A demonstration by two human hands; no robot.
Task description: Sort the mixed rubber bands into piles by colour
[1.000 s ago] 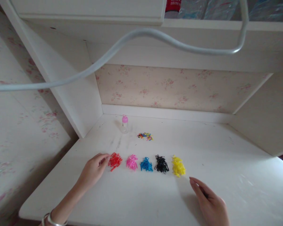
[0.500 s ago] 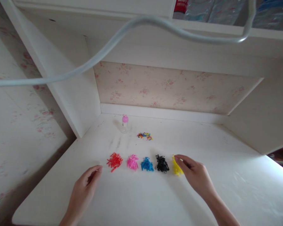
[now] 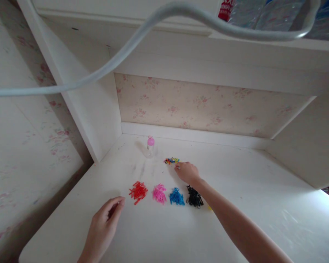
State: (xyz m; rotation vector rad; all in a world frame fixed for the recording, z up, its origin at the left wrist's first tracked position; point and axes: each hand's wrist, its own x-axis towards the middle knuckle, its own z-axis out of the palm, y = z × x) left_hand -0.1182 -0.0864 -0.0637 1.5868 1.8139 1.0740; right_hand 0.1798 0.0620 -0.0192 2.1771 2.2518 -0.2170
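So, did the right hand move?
Yes, the right hand moved farther forward and left, from the yellow pile to beside the mixed pile, nearer the bottle.

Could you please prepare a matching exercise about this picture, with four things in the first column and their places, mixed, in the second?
1. Right hand
2. Left hand
3. Bottle
4. Pink pile

A. Between the red pile and blue pile
B. Close to the mixed-colour pile's near side
C. Upright, left of the mixed-colour pile
D. Nearest to the red pile

Pairs: 1-B, 2-D, 3-C, 4-A
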